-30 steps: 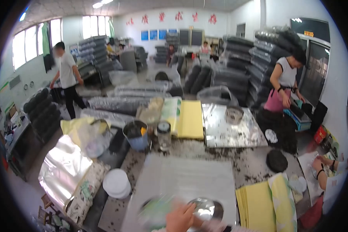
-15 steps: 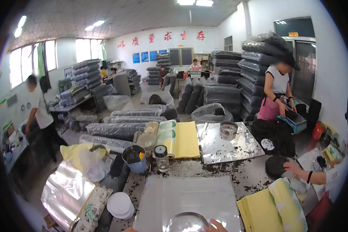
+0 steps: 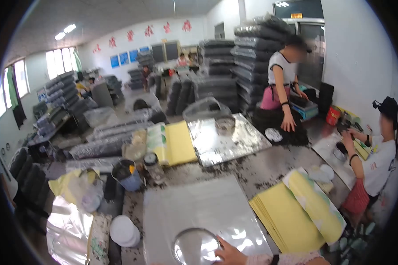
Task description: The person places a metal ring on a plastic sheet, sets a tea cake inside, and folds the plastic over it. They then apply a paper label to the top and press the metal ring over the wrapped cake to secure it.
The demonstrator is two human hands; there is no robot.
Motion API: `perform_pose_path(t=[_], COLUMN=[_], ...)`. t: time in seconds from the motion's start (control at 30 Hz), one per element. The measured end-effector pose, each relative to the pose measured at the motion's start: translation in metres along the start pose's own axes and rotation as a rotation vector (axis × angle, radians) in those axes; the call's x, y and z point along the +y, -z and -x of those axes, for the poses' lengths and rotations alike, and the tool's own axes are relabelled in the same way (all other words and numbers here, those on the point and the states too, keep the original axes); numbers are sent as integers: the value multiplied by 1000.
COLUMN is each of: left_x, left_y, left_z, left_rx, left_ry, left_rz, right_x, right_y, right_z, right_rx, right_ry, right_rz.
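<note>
My right hand (image 3: 231, 253) reaches in from the bottom right, its fingers closed at the right rim of a round metal ring (image 3: 177, 242). The ring lies on a large clear plastic sheet (image 3: 185, 203) at the front of the table. My left hand is out of view. Right of the sheet lie a stack of yellow sheets (image 3: 285, 218) and a roll of printed yellow labels (image 3: 316, 205). White round lids (image 3: 124, 231) are stacked to the left.
A bucket (image 3: 129, 180) and a clear jar (image 3: 153, 168) stand beyond the sheet. A silvery sheet (image 3: 212, 148) bears another ring. One person (image 3: 281, 77) leans over dark material (image 3: 292, 132); another (image 3: 380, 154) works at the right. Dark crumbs lie about.
The view has swung right. The right-hand co-worker's hand has left the dark round pad, which no longer shows on the table. My left fingertips have dropped out of view; the other co-worker's hand reaches onto the dark material.
</note>
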State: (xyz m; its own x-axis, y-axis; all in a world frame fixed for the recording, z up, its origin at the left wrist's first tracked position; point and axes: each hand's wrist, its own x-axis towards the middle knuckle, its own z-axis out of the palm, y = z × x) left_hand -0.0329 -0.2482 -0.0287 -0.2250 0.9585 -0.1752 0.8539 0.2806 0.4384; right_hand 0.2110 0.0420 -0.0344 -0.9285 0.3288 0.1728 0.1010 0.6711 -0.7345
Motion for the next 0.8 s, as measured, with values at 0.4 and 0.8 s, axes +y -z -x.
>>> perform_pose_path(t=[0.4, 0.8], left_x=[8, -15], left_y=[79, 45], left_z=[-1, -21], left_rx=[56, 170], left_ry=[-201, 134], left_rz=[113, 388], right_x=[-14, -78], right_y=[0, -4], right_z=[-6, 20], right_rx=[17, -646], right_ry=[0, 1], right_rz=[33, -420])
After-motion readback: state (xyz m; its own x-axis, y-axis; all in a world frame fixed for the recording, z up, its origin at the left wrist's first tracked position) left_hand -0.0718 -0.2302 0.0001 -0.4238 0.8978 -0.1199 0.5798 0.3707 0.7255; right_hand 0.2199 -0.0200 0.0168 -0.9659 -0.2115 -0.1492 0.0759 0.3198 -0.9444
